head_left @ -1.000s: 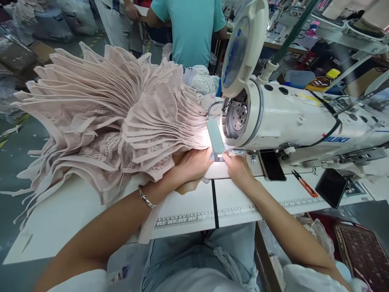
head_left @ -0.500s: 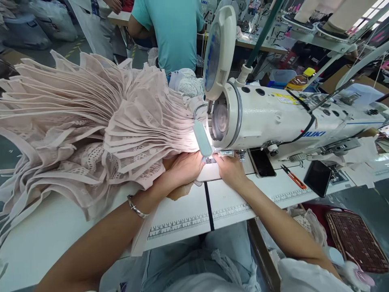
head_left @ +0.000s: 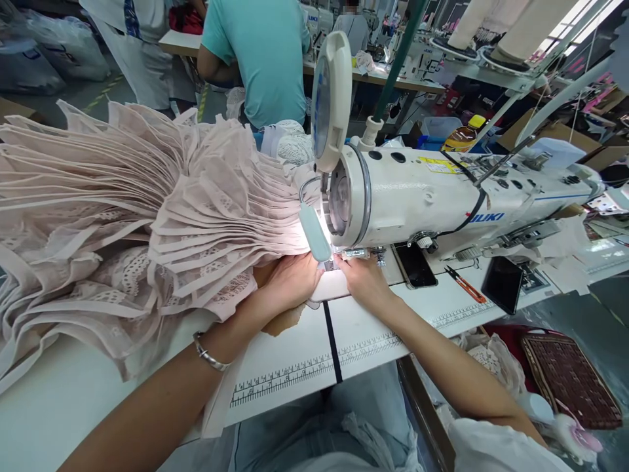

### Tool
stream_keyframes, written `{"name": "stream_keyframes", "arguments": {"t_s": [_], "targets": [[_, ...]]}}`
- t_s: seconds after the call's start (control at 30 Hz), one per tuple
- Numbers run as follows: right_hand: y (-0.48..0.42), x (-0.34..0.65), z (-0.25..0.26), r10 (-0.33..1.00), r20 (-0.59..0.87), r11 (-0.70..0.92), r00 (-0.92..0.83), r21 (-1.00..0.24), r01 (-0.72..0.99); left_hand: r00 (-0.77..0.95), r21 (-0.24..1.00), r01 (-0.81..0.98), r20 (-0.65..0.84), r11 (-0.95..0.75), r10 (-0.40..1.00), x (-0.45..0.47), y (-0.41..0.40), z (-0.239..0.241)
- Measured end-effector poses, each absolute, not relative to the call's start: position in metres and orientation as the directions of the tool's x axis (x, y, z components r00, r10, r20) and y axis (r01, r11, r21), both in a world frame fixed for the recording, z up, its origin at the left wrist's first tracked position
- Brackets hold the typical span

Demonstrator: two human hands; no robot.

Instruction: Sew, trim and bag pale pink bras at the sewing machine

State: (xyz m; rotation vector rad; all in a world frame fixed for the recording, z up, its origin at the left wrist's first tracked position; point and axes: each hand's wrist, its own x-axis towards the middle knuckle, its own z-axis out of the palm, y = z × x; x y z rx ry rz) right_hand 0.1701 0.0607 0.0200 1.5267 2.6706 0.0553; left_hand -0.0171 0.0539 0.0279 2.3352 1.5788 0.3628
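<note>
I judge the pale pink fabric pile [head_left: 211,223] to be soft and limp, each layer probably light, the whole bulky enough to drag. I would take hold along the plain banded edges, several layers at once, since the openwork lace looks easy to snag and thin layers may slide over one another. The pile lies on the worktop [head_left: 366,321], left of the sewing machine [head_left: 403,190], narrowing towards the brightly lit needle end. I see close, fanned folds, smooth borders and lace patches, with loose strips trailing at the left. The left hand [head_left: 293,282] rests palm down beside the pile's near edge, fingers forward; the right hand [head_left: 367,285] reaches in opposite, fingers bent. I cannot tell how far either is open, or whether it grips cloth.
</note>
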Motion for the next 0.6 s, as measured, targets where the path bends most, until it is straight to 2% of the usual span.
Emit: {"name": "stream_keyframes", "arguments": {"t_s": [0.6], "targets": [[0.0597, 0.1709, 0.0165, 0.857, -0.055, 0.515, -0.513, 0.041, 0.856, 0.348, 0.300, 0.893, 0.015, -0.336, 0.938, -0.0181, 0.0540, 0.0249]]}}
